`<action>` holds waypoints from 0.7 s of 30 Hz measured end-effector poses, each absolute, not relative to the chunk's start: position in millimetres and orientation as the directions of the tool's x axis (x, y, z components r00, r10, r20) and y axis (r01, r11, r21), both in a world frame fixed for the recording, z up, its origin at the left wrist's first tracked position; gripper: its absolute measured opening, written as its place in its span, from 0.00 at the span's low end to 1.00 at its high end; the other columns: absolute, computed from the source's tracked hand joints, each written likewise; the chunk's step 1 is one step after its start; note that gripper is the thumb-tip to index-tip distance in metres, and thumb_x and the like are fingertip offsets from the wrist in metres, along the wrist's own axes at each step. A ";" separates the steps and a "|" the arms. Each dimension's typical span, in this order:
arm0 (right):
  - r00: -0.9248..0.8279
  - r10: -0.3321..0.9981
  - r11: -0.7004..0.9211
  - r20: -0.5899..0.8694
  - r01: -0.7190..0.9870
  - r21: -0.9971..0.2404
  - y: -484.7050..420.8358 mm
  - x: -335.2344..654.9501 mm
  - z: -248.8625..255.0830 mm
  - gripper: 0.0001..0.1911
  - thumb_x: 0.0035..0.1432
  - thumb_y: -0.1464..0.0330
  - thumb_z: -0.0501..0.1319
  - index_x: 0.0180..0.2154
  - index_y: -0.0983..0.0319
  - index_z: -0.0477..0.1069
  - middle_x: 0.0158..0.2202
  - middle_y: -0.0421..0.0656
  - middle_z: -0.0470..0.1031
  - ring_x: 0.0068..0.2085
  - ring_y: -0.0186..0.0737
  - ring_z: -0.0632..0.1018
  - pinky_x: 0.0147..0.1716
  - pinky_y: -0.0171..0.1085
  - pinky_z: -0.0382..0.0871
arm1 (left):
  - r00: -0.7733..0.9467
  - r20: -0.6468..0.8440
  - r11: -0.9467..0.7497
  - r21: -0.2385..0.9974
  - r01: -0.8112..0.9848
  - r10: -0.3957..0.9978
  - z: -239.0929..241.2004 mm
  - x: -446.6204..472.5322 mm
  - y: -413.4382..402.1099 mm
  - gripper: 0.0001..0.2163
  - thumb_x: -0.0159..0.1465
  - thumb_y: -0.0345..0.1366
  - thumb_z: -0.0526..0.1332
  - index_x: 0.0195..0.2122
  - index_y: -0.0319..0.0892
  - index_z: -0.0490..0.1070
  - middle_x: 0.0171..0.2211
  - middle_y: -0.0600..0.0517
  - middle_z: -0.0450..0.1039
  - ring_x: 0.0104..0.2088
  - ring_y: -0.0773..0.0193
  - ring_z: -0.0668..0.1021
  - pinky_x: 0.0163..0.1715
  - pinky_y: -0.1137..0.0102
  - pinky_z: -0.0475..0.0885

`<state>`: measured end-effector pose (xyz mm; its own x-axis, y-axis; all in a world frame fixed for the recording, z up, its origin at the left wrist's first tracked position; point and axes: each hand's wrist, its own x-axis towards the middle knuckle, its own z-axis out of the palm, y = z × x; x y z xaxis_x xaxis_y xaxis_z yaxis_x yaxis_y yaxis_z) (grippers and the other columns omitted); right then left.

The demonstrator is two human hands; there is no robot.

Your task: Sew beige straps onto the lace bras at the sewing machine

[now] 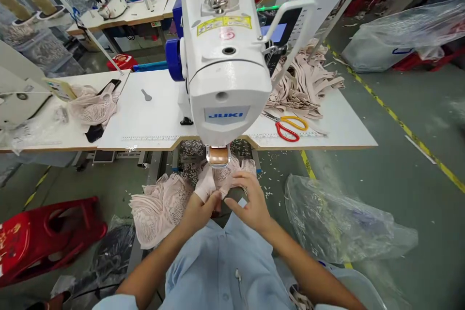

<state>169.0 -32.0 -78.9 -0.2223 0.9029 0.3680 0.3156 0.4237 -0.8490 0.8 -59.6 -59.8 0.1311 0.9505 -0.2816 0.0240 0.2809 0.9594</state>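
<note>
A white JUKI sewing machine (225,58) stands on the white table (145,121). Under its head lies a pale pink lace garment (163,203), trailing down to the left. My left hand (199,210) pinches a fold of the pink fabric just in front of the machine's foot. My right hand (252,201) rests on the same fabric to the right, fingers curled over its edge. The needle area is hidden behind the machine's head.
Red-and-yellow scissors (288,126) lie on the table right of the machine, beside a heap of pink strips (305,85). More lace (94,104) lies at the left. A clear plastic bag (337,225) sits on the floor at right, a red stool (47,232) at left.
</note>
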 end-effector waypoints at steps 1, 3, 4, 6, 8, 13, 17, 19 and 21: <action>-0.366 0.871 0.450 0.327 0.329 -0.830 -28.4 175.4 -72.0 0.12 0.59 0.61 0.62 0.43 0.58 0.66 0.41 0.45 0.71 0.44 0.45 0.73 0.44 0.43 0.67 | 0.199 -0.273 0.266 0.962 0.063 0.941 -53.6 -3.5 -58.5 0.15 0.65 0.47 0.59 0.31 0.40 0.73 0.23 0.54 0.68 0.26 0.65 0.70 0.30 0.71 0.66; -0.599 0.785 0.428 0.157 0.343 -0.836 -22.4 182.6 -60.0 0.09 0.60 0.62 0.60 0.41 0.57 0.67 0.33 0.40 0.71 0.34 0.39 0.73 0.33 0.37 0.66 | 0.279 -0.273 0.251 0.961 0.112 0.921 -42.3 -9.1 -55.8 0.13 0.65 0.46 0.60 0.35 0.40 0.73 0.26 0.53 0.68 0.28 0.65 0.69 0.30 0.71 0.64; -0.658 0.750 0.396 0.073 0.357 -0.846 -20.2 183.9 -55.8 0.07 0.60 0.63 0.59 0.39 0.57 0.66 0.29 0.37 0.70 0.29 0.36 0.71 0.28 0.34 0.63 | 0.307 -0.287 0.260 0.957 0.128 0.907 -38.0 -10.8 -54.2 0.12 0.65 0.45 0.60 0.35 0.40 0.73 0.27 0.53 0.68 0.28 0.65 0.68 0.30 0.71 0.64; -0.681 0.732 0.335 -0.024 0.390 -0.858 -17.4 184.7 -52.1 0.05 0.59 0.65 0.60 0.37 0.57 0.65 0.24 0.34 0.66 0.23 0.32 0.67 0.23 0.32 0.57 | 0.342 -0.347 0.316 0.938 0.146 0.873 -33.4 -13.6 -51.3 0.13 0.64 0.45 0.60 0.35 0.40 0.73 0.26 0.54 0.66 0.28 0.66 0.67 0.29 0.72 0.62; -0.595 0.803 0.269 -0.039 0.419 -0.867 -16.0 186.9 -54.5 0.05 0.58 0.65 0.60 0.36 0.57 0.65 0.23 0.33 0.65 0.22 0.32 0.65 0.22 0.32 0.56 | 0.321 -0.408 0.389 0.913 0.126 0.855 -34.2 -16.5 -49.0 0.13 0.63 0.45 0.61 0.35 0.39 0.75 0.24 0.55 0.66 0.27 0.67 0.66 0.28 0.72 0.61; -0.204 0.978 0.146 0.054 0.470 -0.871 -19.4 195.0 -70.5 0.06 0.63 0.64 0.57 0.36 0.58 0.70 0.28 0.38 0.71 0.26 0.35 0.67 0.27 0.35 0.61 | 0.159 -0.413 0.433 0.894 -0.120 0.897 -47.2 -21.0 -46.8 0.15 0.64 0.45 0.62 0.45 0.40 0.76 0.30 0.51 0.74 0.28 0.68 0.69 0.31 0.73 0.64; -0.221 0.953 0.287 0.208 0.429 -0.857 -32.8 177.8 -72.7 0.06 0.64 0.65 0.58 0.37 0.57 0.74 0.34 0.42 0.76 0.31 0.37 0.73 0.31 0.36 0.67 | 0.055 -0.483 0.472 0.817 -0.330 0.874 -54.1 -14.6 -48.6 0.13 0.60 0.44 0.67 0.35 0.37 0.77 0.29 0.49 0.76 0.27 0.68 0.73 0.30 0.73 0.68; -0.200 0.939 0.339 0.279 0.416 -0.843 -39.3 164.5 -69.9 0.06 0.63 0.67 0.59 0.38 0.57 0.75 0.35 0.43 0.77 0.32 0.38 0.75 0.31 0.36 0.70 | 0.022 -0.508 0.467 0.772 -0.431 0.861 -55.6 -7.9 -49.1 0.12 0.57 0.42 0.70 0.32 0.37 0.77 0.29 0.50 0.76 0.28 0.68 0.74 0.32 0.73 0.70; -0.164 0.933 0.360 0.320 0.441 -0.822 -41.6 155.7 -67.7 0.07 0.63 0.67 0.59 0.39 0.57 0.76 0.36 0.43 0.78 0.34 0.38 0.77 0.34 0.37 0.72 | 0.010 -0.512 0.450 0.745 -0.493 0.859 -57.9 0.9 -47.6 0.10 0.55 0.40 0.72 0.31 0.38 0.77 0.27 0.52 0.75 0.28 0.69 0.74 0.32 0.74 0.69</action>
<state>155.7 -41.6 -67.7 -0.1644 0.9329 0.3204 0.4414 0.3601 -0.8219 0.9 -47.6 -57.9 0.0098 0.8589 -0.5121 -0.4932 0.4496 0.7447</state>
